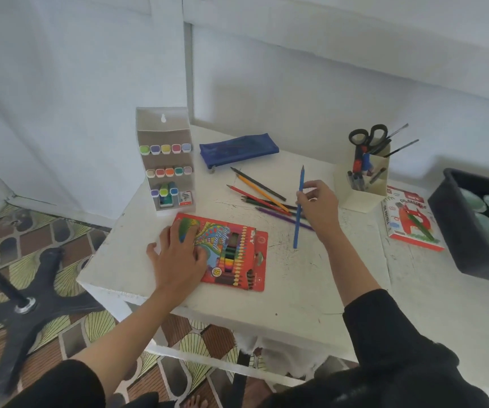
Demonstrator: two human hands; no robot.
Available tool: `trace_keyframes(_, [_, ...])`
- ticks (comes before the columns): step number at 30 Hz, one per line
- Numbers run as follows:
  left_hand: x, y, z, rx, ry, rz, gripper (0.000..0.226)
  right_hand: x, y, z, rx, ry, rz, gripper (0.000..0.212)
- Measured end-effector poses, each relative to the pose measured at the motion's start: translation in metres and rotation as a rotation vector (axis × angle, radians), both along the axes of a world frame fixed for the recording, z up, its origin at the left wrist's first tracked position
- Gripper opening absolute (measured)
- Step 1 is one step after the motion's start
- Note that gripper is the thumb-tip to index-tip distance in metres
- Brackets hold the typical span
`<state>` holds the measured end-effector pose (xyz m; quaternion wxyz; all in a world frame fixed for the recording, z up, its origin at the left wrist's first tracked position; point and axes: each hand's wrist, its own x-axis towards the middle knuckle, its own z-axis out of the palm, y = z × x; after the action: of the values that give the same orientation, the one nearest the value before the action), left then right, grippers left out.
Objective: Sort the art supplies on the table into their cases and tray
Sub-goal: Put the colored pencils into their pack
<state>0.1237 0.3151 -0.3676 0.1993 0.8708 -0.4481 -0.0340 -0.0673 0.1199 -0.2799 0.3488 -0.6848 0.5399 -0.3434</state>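
Head: right hand [319,208] pinches blue pencil [297,223], left hand [178,256] flat on edge-side pencil box [239,254]

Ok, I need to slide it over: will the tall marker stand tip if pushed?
Probably, if pushed high: the marker stand is tall and narrow, standing upright. It looks like thin plastic, so likely light. It sits near the table edge, so push low.
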Motion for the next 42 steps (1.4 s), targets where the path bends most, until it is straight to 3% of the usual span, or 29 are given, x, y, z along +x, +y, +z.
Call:
trace_keyframes(7, [0.002,0.001,0.002,0.015,-0.005,-0.029,0.056,-0.041,0.046,-0.008,0.296,-0.407,-0.196,0.059])
trace_keyframes(13, [0.001,0.001,0.001,0.019,-0.003,-0.032,0.046,-0.048,0.079,-0.046,0.299,-0.667,-0.372,0.031])
trace_keyframes(23, [0.002,0.003,0.002,0.013,0.003,-0.061,0.046,-0.028,0.097,-0.056,0.219,-0.775,-0.507,0.028])
trace_keyframes(31, [0.002,0.005,0.001,0.015,0.008,-0.112,0.06,-0.017,0.097,-0.063,0.24,-0.629,-0.454,0.008])
trace_keyframes(42, [0.001,0.005,0.005,-0.016,0.063,-0.106,0.061,-0.013,0.088,-0.064,0.124,0.091,0.078,0.005])
